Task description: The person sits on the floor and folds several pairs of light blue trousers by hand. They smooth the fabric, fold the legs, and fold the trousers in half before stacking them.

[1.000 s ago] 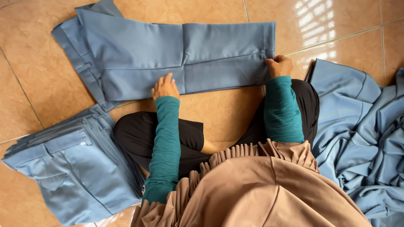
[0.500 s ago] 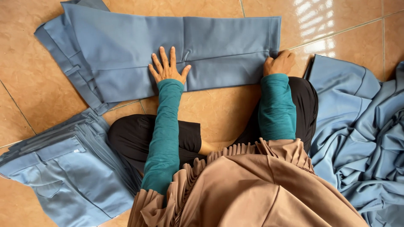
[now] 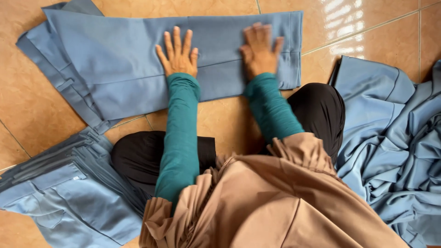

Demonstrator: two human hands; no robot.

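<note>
Tiled floor [image 3: 216, 119], glossy, orange-brown. Nearest, lower left: stack of folded trousers [image 3: 59, 193]; loose heap of blue cloth [image 3: 395, 138] at right. Beyond the knees, blue trousers [image 3: 128, 59] lie flat; left hand [image 3: 178, 53] and right hand [image 3: 260, 50] press on them, fingers spread, gripping nothing. Risk: smooth tile lets fabric slide, skewing creases.
</note>
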